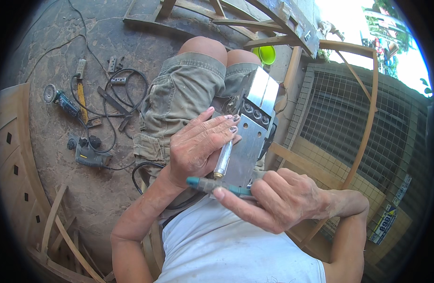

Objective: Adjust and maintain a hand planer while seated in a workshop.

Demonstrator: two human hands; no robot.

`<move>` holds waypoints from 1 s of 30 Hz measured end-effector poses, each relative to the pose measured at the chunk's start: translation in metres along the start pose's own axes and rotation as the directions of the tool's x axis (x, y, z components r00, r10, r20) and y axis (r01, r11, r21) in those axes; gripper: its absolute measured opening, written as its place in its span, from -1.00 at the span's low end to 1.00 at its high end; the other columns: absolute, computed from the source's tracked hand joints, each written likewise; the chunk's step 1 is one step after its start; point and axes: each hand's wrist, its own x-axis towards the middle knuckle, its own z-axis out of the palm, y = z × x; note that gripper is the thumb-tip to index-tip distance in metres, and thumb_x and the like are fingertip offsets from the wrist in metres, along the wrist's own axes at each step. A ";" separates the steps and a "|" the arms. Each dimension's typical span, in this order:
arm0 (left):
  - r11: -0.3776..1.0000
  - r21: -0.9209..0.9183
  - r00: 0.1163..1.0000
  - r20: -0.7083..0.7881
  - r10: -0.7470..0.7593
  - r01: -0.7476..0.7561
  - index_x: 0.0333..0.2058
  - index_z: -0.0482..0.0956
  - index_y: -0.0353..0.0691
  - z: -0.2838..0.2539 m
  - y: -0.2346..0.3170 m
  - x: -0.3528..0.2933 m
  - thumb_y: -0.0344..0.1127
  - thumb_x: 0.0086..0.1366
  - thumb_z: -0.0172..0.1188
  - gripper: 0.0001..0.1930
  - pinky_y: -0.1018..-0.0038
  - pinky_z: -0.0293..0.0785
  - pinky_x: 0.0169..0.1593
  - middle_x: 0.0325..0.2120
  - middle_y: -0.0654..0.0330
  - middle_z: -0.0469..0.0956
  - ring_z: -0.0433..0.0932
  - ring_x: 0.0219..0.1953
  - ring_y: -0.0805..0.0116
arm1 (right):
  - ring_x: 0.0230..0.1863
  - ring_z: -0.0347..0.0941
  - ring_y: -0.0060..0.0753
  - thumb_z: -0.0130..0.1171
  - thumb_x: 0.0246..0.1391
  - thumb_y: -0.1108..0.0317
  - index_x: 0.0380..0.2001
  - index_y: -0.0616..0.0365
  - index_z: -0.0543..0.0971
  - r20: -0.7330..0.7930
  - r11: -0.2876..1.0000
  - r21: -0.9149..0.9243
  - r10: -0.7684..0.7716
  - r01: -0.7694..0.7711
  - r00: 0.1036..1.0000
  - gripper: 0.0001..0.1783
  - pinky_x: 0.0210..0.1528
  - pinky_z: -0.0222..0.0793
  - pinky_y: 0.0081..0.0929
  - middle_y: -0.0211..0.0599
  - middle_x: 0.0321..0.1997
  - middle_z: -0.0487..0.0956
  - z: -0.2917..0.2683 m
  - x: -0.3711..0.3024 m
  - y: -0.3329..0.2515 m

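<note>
Across my lap rests what looks like an electric planer (244,153), its bright metal sole turned up, with a row of bolts in the cutter drum. My left hand (203,141) presses over its left side, fingers close together, and steadies it. Beneath that hand's fingers runs a slim silver tube (224,158) with a brass-coloured end; I cannot tell whether it belongs to the planer. Just below the tube's end, my right hand (285,200) is closed round a slender teal tool with a clear middle (207,184), smeared by motion. Its exact kind does not show.
On the floor at left lie an angle grinder (64,103), another grey power tool (91,154), power strips (118,80) and tangled cords. A curved wooden panel (14,155) stands at far left. Wooden frames (193,14) are ahead; wire mesh (353,118) and a green bowl (267,54) are to the right.
</note>
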 end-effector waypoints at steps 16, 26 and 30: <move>0.999 0.017 0.999 0.036 0.026 -0.027 -0.08 0.75 -0.19 -0.004 0.001 -0.001 -0.45 0.25 0.62 -0.70 -0.04 0.71 0.30 -0.04 -0.02 0.86 0.85 0.09 0.07 | -0.59 0.09 -0.80 0.26 0.39 0.30 0.34 -0.10 0.75 -0.265 0.979 0.011 -0.194 0.205 0.944 -0.51 -0.53 -0.18 -0.63 -0.76 -0.56 0.10 -0.007 0.004 -0.004; 1.000 0.004 0.999 0.036 -0.008 0.008 -0.13 0.76 -0.15 -0.002 0.000 0.001 -0.41 0.37 0.50 -0.85 -0.02 0.68 0.35 -0.02 0.07 0.86 0.81 0.18 0.13 | -0.61 0.00 -0.79 0.38 0.46 0.15 0.41 -0.41 0.69 -0.200 0.989 0.025 -0.140 0.148 0.970 -0.50 -0.53 -0.23 -0.60 -0.74 -0.56 0.06 0.001 0.001 0.000; 1.000 -0.001 0.999 0.034 0.000 0.000 -0.13 0.76 -0.15 -0.002 0.000 0.000 -0.41 0.37 0.51 -0.85 -0.02 0.68 0.35 -0.02 0.08 0.86 0.81 0.18 0.14 | -0.61 0.01 -0.79 0.36 0.47 0.22 0.41 -0.39 0.69 -0.225 0.987 0.031 -0.145 0.156 0.963 -0.50 -0.54 -0.22 -0.61 -0.73 -0.55 0.07 0.000 -0.002 0.001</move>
